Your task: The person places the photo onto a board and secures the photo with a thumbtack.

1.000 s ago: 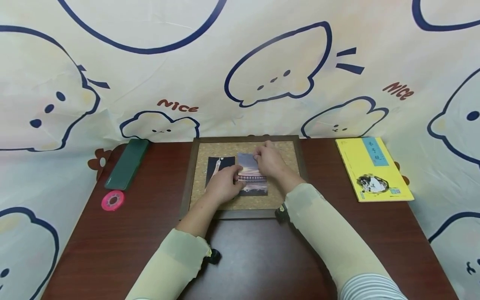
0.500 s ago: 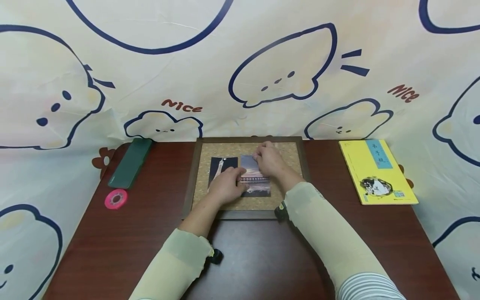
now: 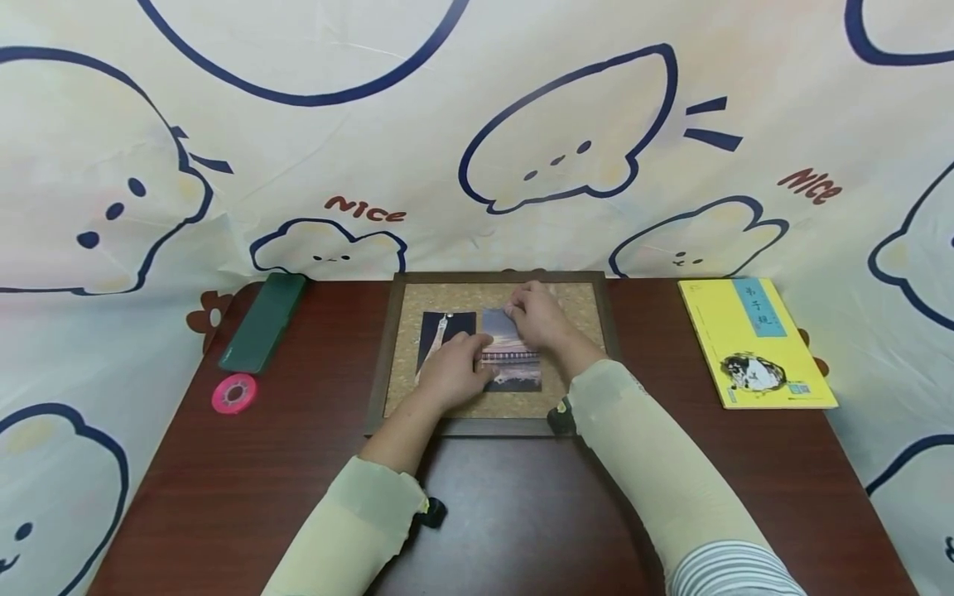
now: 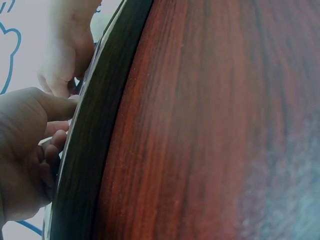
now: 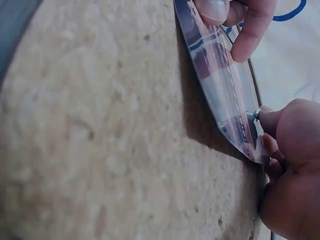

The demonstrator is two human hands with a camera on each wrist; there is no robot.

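A cork board point(image 3: 566, 397) in a brown frame lies on the table, bearing two photos. The dark photo point(image 3: 428, 331) on the left has a small pin at its top. The sunset photo point(image 3: 514, 372) is to its right. My left hand point(image 3: 456, 372) rests over the inner edges of both, fingertips on the sunset photo. My right hand point(image 3: 542, 319) is at that photo's top edge, thumb and fingers pinching a small silvery pushpin point(image 5: 257, 114) against it. In the right wrist view the photo bows up off the cork, casting a shadow.
To the left lie a dark green box point(image 3: 264, 323) and a pink ring-shaped roll point(image 3: 234, 393). A yellow book point(image 3: 753, 348) lies at the right. Behind the table point(image 3: 298, 463) hangs a cartoon-patterned cloth point(image 3: 432, 165).
The head view has shifted slightly, so everything sits a little further right in it. Both hands keep nearly the same place on the sunset photo.
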